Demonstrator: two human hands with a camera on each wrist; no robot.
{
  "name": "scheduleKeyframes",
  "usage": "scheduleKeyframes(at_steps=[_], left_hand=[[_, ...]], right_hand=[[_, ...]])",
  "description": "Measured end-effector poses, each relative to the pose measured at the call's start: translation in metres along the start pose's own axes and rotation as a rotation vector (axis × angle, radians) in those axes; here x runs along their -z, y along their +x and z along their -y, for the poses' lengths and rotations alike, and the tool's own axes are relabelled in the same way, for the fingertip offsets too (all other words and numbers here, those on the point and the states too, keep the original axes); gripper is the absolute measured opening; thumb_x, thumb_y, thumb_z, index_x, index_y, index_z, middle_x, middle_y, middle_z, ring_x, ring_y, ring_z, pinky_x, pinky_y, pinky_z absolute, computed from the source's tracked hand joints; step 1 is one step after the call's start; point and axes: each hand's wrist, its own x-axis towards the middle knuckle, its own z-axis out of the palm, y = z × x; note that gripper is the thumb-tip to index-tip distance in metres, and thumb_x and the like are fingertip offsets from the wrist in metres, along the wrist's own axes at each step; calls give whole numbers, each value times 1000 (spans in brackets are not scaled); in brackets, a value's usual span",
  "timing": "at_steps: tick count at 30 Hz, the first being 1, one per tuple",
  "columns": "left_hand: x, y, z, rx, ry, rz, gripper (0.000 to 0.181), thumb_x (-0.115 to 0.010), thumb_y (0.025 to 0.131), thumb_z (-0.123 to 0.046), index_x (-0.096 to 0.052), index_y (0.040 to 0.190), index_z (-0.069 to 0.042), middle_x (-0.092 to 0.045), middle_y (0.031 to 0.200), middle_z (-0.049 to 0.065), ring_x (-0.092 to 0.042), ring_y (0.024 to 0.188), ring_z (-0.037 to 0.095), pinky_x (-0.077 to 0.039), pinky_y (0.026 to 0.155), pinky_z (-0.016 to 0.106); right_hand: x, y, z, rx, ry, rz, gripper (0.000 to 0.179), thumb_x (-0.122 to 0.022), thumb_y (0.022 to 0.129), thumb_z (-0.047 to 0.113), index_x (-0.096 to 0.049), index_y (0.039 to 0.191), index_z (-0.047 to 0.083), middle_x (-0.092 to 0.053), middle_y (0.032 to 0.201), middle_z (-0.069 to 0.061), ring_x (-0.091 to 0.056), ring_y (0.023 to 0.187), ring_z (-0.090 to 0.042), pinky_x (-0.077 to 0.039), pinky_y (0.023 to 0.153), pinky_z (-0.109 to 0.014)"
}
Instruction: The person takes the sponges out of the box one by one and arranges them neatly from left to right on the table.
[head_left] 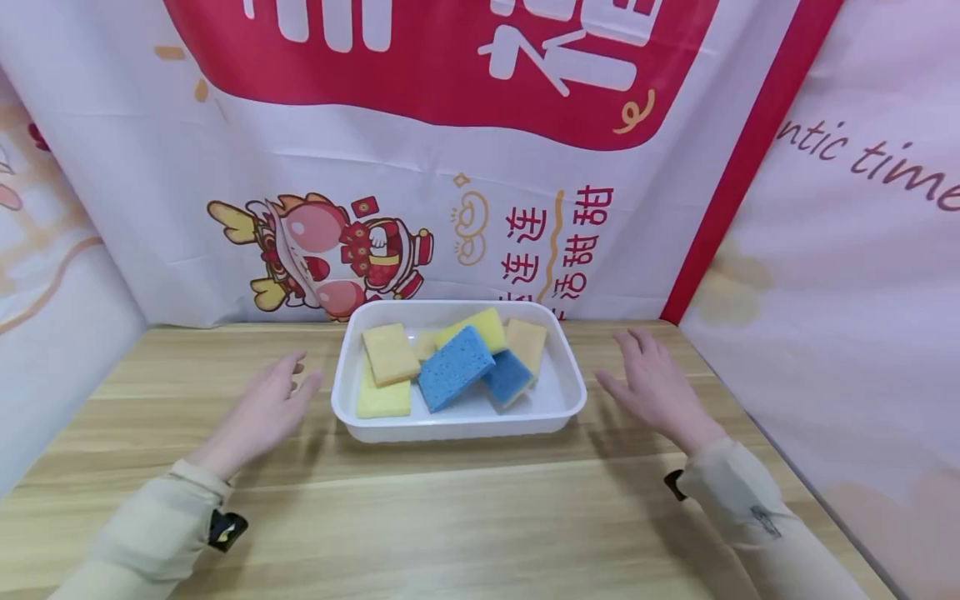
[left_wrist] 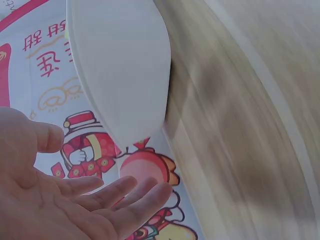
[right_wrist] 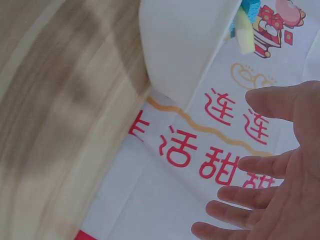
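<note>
A white plastic tub (head_left: 465, 430) stands on the wooden table against the back cloth. Inside lie several sponges: a blue sponge (head_left: 456, 368) leaning on top, a second blue one (head_left: 508, 377) beside it, a yellow sponge (head_left: 487, 327) behind, and pale yellow and tan ones, including a tan sponge (head_left: 392, 354) at the left. My left hand (head_left: 268, 408) hovers left of the tub, fingers relaxed, palm toward it, touching nothing. On the other side my right hand (head_left: 654, 385) is held apart from the tub with loosely spread fingers. Both wrist views show bare palms and the tub's outer wall (left_wrist: 122, 65).
The wooden table (head_left: 450, 525) runs up to a printed cloth (head_left: 420, 150) behind the tub. Another printed cloth (head_left: 840, 275) forms the right side, and a pale cloth (head_left: 60, 333) hangs at the left. Dark bands (head_left: 227, 530) are on both sleeved wrists.
</note>
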Motion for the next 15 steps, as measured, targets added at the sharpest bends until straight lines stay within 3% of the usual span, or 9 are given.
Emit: scheduleKeyframes(at_steps=[6,15], left_hand=[[-8,6,-8,-32,-57,-10,69,-33,106,-44,-25,150,8,-41,139,37,-52,116,51,-39,98,66],[-12,13,-15,-1,-106,-44,58,-42,106,-26,-28,149,10,-45,135,37,-58,109,48,-47,94,60]], right_hand=[[6,3,9,33,-12,-33,68,-65,94,32,-38,143,-7,-37,141,-31,-35,128,-48,-37,100,-68],[6,12,28,92,-37,-34,67,-67,93,33,-40,140,-6,-39,140,-29,-37,126,-46,-38,100,-65]])
